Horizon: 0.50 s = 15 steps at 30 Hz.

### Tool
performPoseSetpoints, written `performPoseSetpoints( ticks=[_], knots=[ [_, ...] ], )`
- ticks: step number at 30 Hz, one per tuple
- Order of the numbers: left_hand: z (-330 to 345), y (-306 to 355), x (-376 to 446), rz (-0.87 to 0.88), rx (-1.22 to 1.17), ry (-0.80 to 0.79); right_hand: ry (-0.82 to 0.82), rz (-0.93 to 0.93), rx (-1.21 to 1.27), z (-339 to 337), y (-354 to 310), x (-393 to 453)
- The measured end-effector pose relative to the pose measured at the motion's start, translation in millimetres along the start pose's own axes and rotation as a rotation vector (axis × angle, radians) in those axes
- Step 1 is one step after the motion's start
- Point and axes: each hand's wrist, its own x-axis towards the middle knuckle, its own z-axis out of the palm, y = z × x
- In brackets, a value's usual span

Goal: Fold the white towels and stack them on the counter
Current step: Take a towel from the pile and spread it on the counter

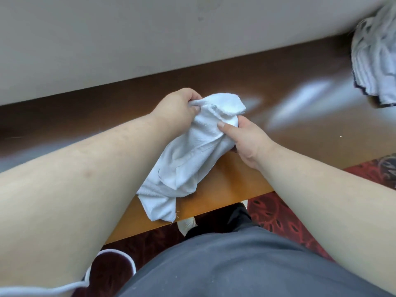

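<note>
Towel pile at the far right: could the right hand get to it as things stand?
Probably, but not freely: the right hand grips the towel together with the left hand. The counter between it and the pile shows nothing in the way.

The towel point(188, 151) is plain white, and the heap of cloths point(375, 61) is white with a dark edge. The surface point(235, 86) is glossy dark brown with a lighter orange-brown front edge. The carpet point(272, 213) is red with a dark pattern; the trousers point(225, 264) are grey.

no text, label or number can be read anywhere.
</note>
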Motion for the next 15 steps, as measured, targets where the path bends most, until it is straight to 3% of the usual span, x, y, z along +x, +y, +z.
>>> performPoseSetpoints(
  ticks=[8, 9, 12, 13, 15],
  knots=[
    [31.7, 47.7, 33.6, 0.093, 0.211, 0.071, 0.023, 0.041, 0.154, -62.4, -18.5, -15.5],
    [38.1, 56.6, 34.6, 0.12, 0.212, 0.032, 0.027, 0.044, 0.16, -68.6, -19.8, -14.0],
    [70.3, 79.7, 32.7, 0.179, 0.264, -0.298, 0.021, 0.067, 0.155, -84.3, -19.6, -5.7],
    [79.7, 81.5, 34.6, 0.178, 0.32, -0.35, 0.02, 0.08, 0.156, -88.8, -18.9, -2.3],
    [88.9, 81.4, 44.9, 0.158, 0.383, -0.294, 0.036, 0.102, 0.138, -99.3, -16.0, 2.9]
  ],
)
